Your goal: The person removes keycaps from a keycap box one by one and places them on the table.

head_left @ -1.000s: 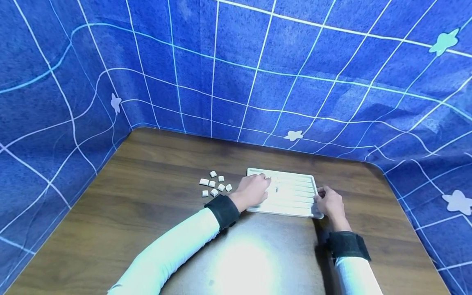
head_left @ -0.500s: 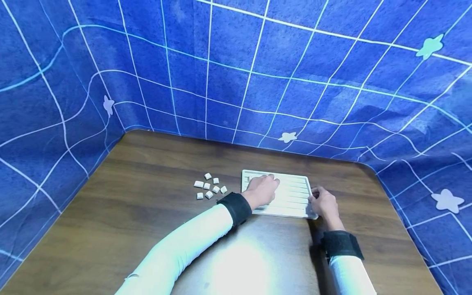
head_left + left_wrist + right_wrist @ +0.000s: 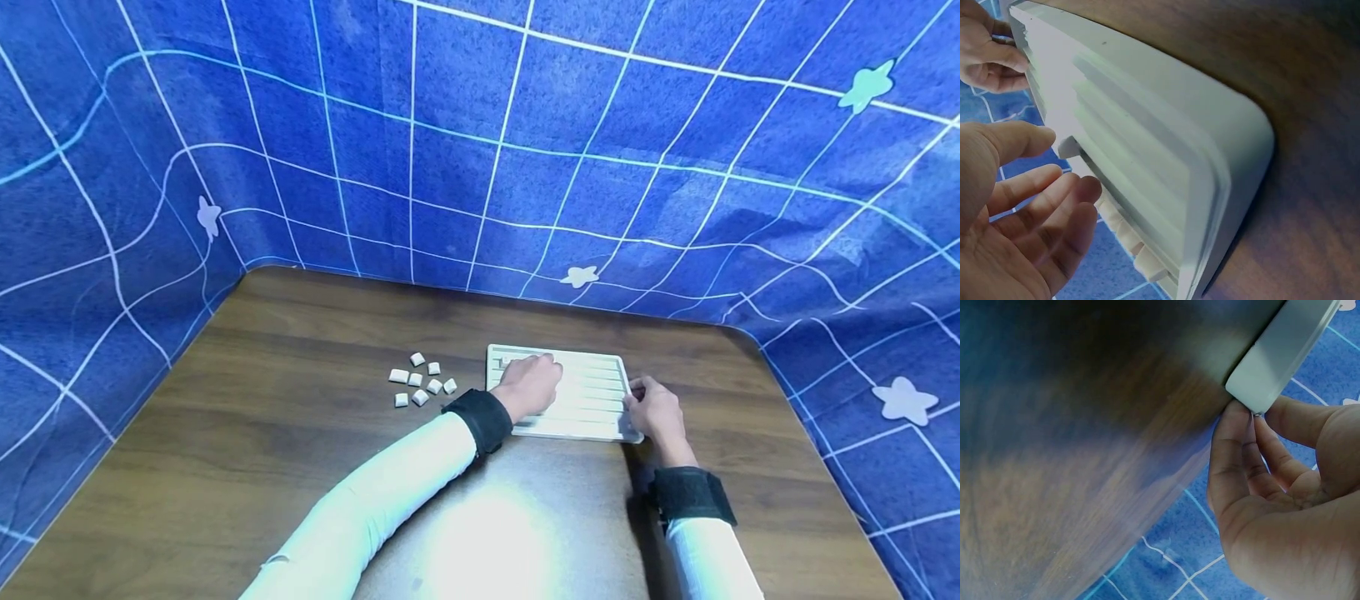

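Note:
A white slotted tray [image 3: 592,417] lies on the table. My left hand [image 3: 531,385] is over its left half, palm toward the tray, with the thumb and fingers loosely bent and apart. In the left wrist view, a small white keycap [image 3: 1069,148] stands in the tray right at the thumb tip [image 3: 1046,139]. More keycaps [image 3: 1127,236] sit in a row along one slot, partly behind the fingers. At the tray's right end, my right hand [image 3: 657,410] grips the edge, thumb and index finger on either side of the tray corner [image 3: 1257,387].
Several loose white keycaps [image 3: 415,380] are scattered on the brown wooden table [image 3: 315,333], left of the tray. A blue cloth [image 3: 450,167] with white grid lines and stars rises behind the table and at its sides.
My left hand has shifted right along the tray, uncovering its left end. The right hand stays at the tray's right edge. The whole head view has drifted slightly.

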A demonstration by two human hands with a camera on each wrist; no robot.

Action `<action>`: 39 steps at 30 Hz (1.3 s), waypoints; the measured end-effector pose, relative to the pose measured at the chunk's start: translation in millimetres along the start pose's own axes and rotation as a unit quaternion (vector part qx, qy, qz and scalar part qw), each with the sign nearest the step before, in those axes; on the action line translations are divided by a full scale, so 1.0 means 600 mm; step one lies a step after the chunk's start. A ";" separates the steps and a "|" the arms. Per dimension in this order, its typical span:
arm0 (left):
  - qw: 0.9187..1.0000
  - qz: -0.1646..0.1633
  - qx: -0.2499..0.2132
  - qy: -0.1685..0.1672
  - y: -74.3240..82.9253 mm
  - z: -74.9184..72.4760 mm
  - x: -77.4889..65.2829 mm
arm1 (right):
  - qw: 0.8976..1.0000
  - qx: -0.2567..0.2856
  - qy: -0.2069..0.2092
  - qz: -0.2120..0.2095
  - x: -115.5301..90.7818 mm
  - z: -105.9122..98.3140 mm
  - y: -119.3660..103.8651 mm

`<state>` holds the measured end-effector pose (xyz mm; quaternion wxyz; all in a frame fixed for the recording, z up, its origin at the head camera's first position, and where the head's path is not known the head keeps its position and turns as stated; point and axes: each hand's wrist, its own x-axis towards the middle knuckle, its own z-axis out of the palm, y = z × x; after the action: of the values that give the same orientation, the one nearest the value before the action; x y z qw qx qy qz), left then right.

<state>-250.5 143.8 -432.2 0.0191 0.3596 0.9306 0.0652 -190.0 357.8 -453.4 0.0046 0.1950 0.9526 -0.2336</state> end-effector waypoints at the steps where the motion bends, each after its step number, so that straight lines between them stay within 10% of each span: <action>1: 1.000 0.000 0.001 -0.002 0.000 0.000 0.001 | 1.000 -0.001 0.001 -0.001 0.000 0.000 0.000; 39: 1.000 0.009 0.015 0.024 -0.008 -0.004 -0.010 | 1.000 0.001 0.009 -0.006 -0.004 0.002 0.000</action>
<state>-249.2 136.2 -430.7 -0.0094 0.3664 0.9285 0.0596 -187.9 356.6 -454.2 -0.0059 0.1917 0.9535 -0.2325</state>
